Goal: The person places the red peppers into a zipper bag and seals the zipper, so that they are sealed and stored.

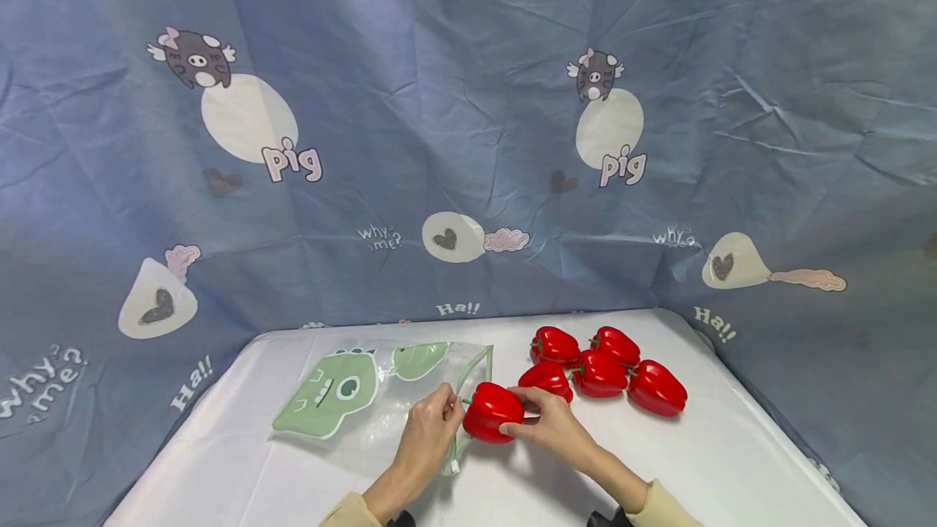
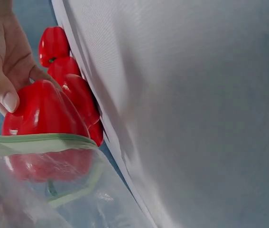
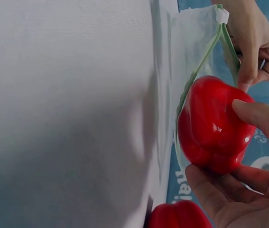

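A clear zip bag (image 1: 388,397) with a green cartoon dinosaur print lies on the table, its green-edged mouth facing right. My left hand (image 1: 427,433) pinches the upper edge of that mouth and lifts it. In my right hand (image 1: 551,423) is a red bell pepper (image 1: 494,413), gripped between thumb and fingers with its green stem toward the bag. Seen from the left wrist, the stem end of the pepper (image 2: 49,114) shows through the clear plastic at the bag's opening. The right wrist view has the thumb on one side of the pepper (image 3: 215,126) and fingers beneath.
Several more red bell peppers (image 1: 600,373) sit in a cluster at the table's right rear, close beyond my right hand. A white cloth covers the table (image 1: 703,470). Behind it hangs a blue curtain (image 1: 468,145) with pig prints. A white slider (image 3: 222,15) sits on the bag's zip.
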The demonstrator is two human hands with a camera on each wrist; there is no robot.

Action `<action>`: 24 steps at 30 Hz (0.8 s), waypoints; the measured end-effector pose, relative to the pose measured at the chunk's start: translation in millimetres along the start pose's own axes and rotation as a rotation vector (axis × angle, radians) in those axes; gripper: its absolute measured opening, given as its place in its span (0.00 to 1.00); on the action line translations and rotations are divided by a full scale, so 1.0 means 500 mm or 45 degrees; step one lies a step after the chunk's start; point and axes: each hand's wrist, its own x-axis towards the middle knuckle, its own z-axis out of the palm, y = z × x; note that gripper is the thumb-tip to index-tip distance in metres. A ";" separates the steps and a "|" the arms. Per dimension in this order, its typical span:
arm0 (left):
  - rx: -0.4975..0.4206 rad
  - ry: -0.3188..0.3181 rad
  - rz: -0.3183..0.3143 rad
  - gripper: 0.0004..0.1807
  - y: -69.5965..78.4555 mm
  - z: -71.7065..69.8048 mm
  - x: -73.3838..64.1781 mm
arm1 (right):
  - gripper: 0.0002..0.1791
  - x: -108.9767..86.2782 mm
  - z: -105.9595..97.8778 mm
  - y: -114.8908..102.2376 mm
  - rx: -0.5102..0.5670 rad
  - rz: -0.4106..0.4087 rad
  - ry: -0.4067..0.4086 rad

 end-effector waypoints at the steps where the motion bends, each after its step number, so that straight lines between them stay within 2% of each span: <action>1: -0.003 0.001 0.001 0.13 0.000 0.000 0.000 | 0.34 0.000 0.002 0.001 0.010 -0.003 -0.006; 5: -0.010 0.005 0.004 0.14 0.002 0.002 -0.003 | 0.34 -0.001 0.010 0.002 0.025 -0.014 -0.021; 9: -0.005 -0.026 -0.021 0.13 0.005 0.004 -0.008 | 0.33 0.001 0.019 0.005 0.000 -0.026 -0.030; 13: -0.001 -0.075 -0.053 0.13 0.008 0.005 -0.013 | 0.34 0.000 0.028 0.012 -0.006 -0.035 -0.075; 24: -0.004 -0.100 -0.091 0.12 0.014 0.004 -0.013 | 0.34 -0.004 0.036 0.011 0.061 -0.026 -0.178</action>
